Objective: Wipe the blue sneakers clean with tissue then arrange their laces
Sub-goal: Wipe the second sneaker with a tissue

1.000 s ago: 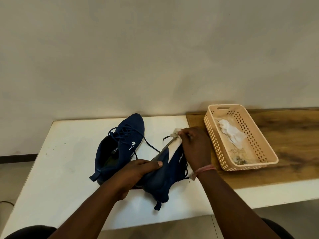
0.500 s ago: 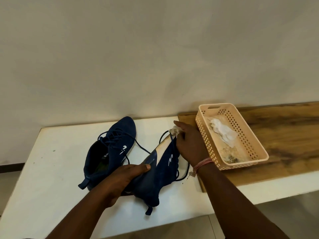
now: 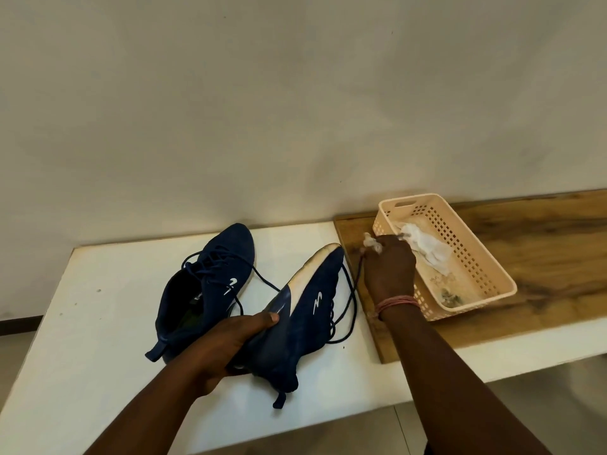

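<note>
**Sneakers on white table, tissue at basket**

We note one blue sneaker (image 3: 210,287) upright on the white table (image 3: 98,323). The left hand (image 3: 226,343) grips the second sneaker (image 3: 305,310), tilted on its side, laces (image 3: 351,290) trailing. The right hand (image 3: 389,267) pinches a soiled tissue (image 3: 371,242) beside the basket (image 3: 483,257), which holds used tissue (image 3: 427,247), on the wooden board (image 3: 542,231).

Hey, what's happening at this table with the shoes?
A person is cleaning a pair of blue sneakers. The left hand grips one sneaker tilted on its side, its pale sole showing. The right hand pinches a crumpled bit of tissue beside the beige basket, which already holds a white tissue and some dirt. The other sneaker lies on the white table, its laces loose and untied.
</note>
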